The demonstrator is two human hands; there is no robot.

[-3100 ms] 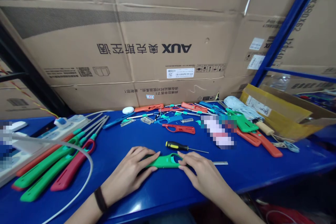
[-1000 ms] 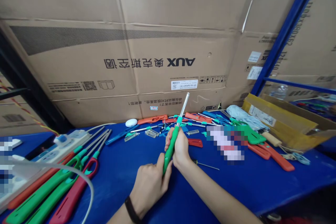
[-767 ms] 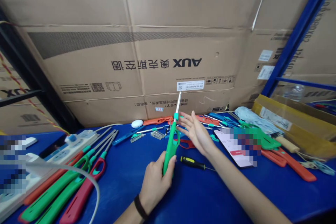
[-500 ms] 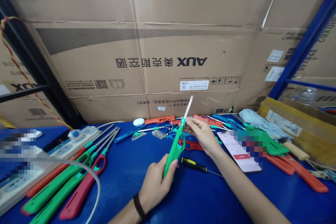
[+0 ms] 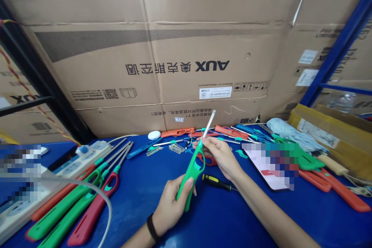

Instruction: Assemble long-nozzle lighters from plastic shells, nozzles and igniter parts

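A green long-necked lighter [image 5: 192,170] slants up and to the right over the blue table. My left hand [image 5: 172,200] is closed around its handle, thumb on the near side. My right hand [image 5: 221,155] pinches the lighter's neck where the green body meets the metal tube [image 5: 209,124]; the fingers partly cover that joint. Below the right hand lies a black and yellow screwdriver [image 5: 215,182], its shaft partly hidden by the forearm. An orange-red lighter shell [image 5: 207,159] shows in part behind the right hand.
Several assembled lighters [image 5: 69,209] lie left beside a white power strip [image 5: 69,166]. Loose shells, metal rods and clear fuel tanks [image 5: 176,148] line the back before a cardboard wall [image 5: 174,46]. To the right are a phone [image 5: 261,170], orange shells [image 5: 345,193] and a yellow box [image 5: 308,124].
The right fingers have come down onto the neck joint, and the lighter sits slightly lower. The left hand keeps its hold on the handle. The view has shifted slightly.
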